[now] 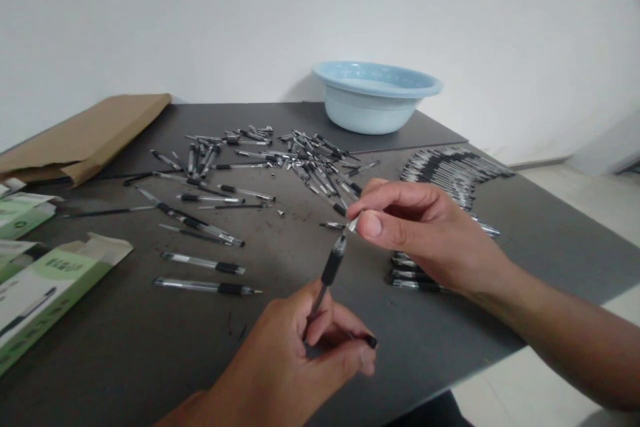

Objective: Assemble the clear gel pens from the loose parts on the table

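My left hand (305,347) is closed around a clear pen with a black grip (332,265), its tip end pointing up. A thin dark piece with a black end (371,341) also shows between the fingers of that hand. The thumb and forefinger of my right hand (420,220) pinch a small silver cone tip (353,224) right at the top of the pen. Two pens (203,286) lie to the left of my hands. Behind them are more loose pens and refills (210,199) and a heap of pen parts (315,163).
A long row of pens (445,170) lies at the right, partly behind my right hand. At the back stands a light blue basin (370,107). Green and white boxes (55,290) and a brown paper bag (95,130) are at the left of the dark table (130,360).
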Action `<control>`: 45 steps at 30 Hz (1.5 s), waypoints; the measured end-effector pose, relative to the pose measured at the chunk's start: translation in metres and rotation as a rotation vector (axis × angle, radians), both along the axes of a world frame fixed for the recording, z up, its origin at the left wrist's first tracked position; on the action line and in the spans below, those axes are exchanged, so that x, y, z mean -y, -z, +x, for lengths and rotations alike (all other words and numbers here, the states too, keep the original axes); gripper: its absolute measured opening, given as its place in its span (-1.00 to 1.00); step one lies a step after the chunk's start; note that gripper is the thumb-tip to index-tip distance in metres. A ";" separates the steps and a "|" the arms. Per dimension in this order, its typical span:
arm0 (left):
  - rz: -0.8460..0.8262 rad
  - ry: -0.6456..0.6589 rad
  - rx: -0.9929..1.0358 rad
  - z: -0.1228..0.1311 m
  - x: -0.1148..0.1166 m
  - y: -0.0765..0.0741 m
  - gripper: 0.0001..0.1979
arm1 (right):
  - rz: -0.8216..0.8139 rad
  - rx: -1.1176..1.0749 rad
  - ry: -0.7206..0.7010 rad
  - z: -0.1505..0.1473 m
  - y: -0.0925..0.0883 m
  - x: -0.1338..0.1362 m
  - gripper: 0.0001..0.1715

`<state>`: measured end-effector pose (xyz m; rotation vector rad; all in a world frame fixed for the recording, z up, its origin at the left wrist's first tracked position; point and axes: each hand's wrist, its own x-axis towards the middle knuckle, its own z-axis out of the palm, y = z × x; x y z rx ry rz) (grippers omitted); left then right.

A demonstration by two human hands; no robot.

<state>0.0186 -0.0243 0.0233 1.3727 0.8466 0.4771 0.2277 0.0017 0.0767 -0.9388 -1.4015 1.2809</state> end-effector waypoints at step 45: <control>-0.240 -0.105 0.261 0.003 0.001 0.003 -0.53 | 0.059 -0.063 -0.036 -0.028 0.018 0.004 -0.60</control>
